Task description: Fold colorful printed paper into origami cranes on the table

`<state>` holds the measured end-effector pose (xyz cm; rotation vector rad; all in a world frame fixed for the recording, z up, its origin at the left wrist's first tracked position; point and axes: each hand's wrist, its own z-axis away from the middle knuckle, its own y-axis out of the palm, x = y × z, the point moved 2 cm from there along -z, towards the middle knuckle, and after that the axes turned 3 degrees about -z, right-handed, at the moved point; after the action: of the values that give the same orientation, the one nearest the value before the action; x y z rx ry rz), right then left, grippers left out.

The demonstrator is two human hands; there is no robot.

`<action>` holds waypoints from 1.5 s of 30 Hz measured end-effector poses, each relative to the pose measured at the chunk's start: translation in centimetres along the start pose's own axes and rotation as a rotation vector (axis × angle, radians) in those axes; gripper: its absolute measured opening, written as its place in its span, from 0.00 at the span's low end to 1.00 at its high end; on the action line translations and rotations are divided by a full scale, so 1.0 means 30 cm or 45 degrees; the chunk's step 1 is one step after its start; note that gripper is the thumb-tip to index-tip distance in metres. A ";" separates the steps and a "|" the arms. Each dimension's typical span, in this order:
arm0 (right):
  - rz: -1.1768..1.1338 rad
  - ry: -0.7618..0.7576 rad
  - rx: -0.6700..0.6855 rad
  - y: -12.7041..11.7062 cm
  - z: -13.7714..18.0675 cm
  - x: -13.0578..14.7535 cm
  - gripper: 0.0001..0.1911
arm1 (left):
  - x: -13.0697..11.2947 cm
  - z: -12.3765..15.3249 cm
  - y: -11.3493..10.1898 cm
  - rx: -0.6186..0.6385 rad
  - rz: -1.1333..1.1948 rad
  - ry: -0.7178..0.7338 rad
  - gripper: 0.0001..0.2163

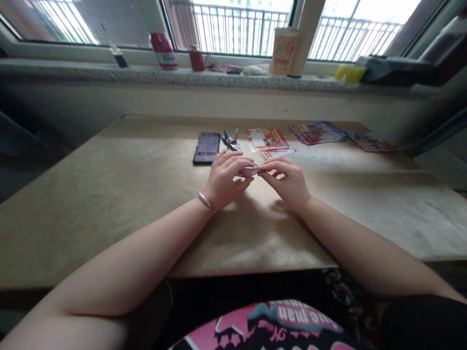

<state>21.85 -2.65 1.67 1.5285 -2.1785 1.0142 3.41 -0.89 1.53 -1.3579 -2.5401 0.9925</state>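
Both my hands meet over the middle of the brown table point(120, 194). My left hand point(225, 179), with a silver bracelet on its wrist, pinches one end of a small folded piece of printed paper point(250, 170). My right hand point(286, 181) pinches the other end with thumb and fingers. The paper is held just above the tabletop. Behind my hands a small folded paper figure point(231, 140) stands on the table.
A dark phone point(206, 148) lies flat behind my left hand. Printed leaflets point(268, 139), point(317, 132), point(370, 141) lie along the far right of the table. The windowsill holds a red can point(164, 50), a red cup point(196, 60), a patterned tube point(283, 51) and a yellow sponge point(350, 73).
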 end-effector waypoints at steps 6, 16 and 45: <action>0.202 -0.060 0.033 -0.003 0.002 -0.008 0.05 | -0.003 -0.005 -0.012 -0.021 0.056 -0.019 0.07; 0.292 -0.123 0.041 -0.004 0.003 -0.003 0.05 | 0.000 -0.001 -0.011 -0.055 0.064 -0.047 0.07; 0.270 -0.214 0.038 -0.022 -0.012 0.006 0.02 | 0.009 0.004 -0.017 0.026 0.232 -0.098 0.05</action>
<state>22.34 -2.64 2.29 1.4668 -2.4964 1.0167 2.83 -0.96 1.67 -1.5987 -2.4872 1.1182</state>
